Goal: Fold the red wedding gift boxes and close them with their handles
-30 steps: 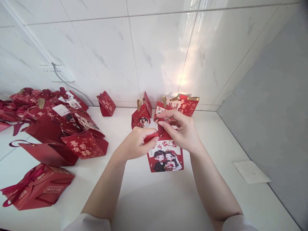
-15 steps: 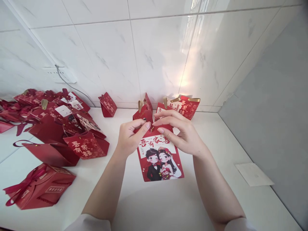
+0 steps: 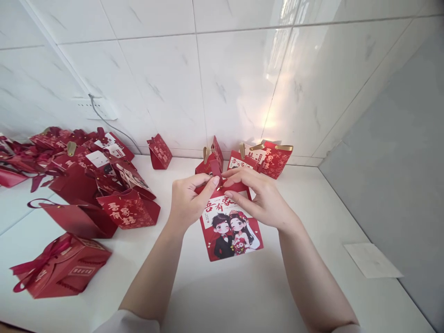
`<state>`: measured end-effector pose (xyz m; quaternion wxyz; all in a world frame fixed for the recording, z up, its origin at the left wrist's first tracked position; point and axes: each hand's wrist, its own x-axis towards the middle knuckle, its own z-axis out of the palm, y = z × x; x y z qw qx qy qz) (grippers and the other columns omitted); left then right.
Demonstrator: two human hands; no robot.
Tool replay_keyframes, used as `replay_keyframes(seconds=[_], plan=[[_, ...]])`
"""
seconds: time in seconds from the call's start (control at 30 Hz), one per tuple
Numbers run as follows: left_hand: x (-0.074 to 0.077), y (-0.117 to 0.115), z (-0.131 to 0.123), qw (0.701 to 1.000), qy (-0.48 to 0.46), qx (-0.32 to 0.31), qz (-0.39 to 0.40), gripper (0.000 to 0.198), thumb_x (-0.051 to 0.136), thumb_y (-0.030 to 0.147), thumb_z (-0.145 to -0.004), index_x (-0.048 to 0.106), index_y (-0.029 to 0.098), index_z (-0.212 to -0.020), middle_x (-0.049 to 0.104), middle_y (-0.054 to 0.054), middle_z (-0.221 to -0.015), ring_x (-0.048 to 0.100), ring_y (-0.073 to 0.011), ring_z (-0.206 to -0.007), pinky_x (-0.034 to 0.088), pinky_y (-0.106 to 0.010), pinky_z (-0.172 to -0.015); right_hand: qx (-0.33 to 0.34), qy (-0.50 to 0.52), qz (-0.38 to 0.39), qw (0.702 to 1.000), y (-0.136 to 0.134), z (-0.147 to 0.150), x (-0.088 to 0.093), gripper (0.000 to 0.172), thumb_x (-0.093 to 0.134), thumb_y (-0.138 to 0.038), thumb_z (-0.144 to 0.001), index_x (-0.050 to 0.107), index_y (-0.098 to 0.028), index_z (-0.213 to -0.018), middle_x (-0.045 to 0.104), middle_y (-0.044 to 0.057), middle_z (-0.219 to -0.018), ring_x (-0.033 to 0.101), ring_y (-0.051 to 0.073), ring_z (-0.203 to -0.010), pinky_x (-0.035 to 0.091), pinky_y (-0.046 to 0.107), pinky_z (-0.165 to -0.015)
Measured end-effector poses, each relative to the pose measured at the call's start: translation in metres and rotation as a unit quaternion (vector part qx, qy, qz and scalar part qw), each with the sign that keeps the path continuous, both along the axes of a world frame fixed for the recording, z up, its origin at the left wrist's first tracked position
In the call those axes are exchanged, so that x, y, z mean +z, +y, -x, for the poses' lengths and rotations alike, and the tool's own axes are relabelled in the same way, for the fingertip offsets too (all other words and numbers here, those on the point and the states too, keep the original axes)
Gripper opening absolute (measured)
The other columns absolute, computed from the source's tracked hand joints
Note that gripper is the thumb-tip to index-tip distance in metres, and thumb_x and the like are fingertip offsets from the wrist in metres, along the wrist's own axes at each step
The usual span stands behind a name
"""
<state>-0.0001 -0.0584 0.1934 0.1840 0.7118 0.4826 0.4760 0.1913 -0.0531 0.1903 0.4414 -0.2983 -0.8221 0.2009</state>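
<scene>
A red gift box (image 3: pixel 234 236) with a cartoon bride and groom on its front stands before me on the white table. At its top edge, a dark red ribbon handle (image 3: pixel 215 169) sticks up beside a small gold fastener (image 3: pixel 218 188). My left hand (image 3: pixel 192 200) is closed, thumb and fingers pinching the ribbon's base. From the other side, my right hand (image 3: pixel 261 196) grips the box's top by the fastener with bent fingers and thumb. The exact contact of the right fingertips is partly hidden.
Several red boxes and bags with ribbons (image 3: pixel 128 208) crowd the table's left side. A ribbon-tied box (image 3: pixel 69 266) sits at the near left. More small red boxes (image 3: pixel 277 159) line the tiled wall. A white card (image 3: pixel 373 260) lies at the right edge, beside a grey panel (image 3: pixel 391 162).
The dark red ribbon handle now stands upright above the box top between my hands, where it was not visible before. My hands have barely shifted; the whole view has moved slightly.
</scene>
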Motion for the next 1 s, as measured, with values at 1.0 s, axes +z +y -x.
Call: replay_keyframes(seconds=[1.0], plan=[[0.0056,-0.0039,0.0068,0.991,0.037,-0.117,0.062,0.019,0.062,0.031,-0.086,0.062,0.016,-0.075,0.056,0.003,-0.063,0.045,-0.0071,-0.058,0.036,-0.019,-0.053,0.028,0.137,0.163,0.977,-0.0006,0.0040,-0.0022,0.010,0.061,-0.026,-0.088,0.062,-0.021,-0.097,0.067,0.002,-0.095,0.063,0.015,-0.086,0.051,0.027,-0.076]])
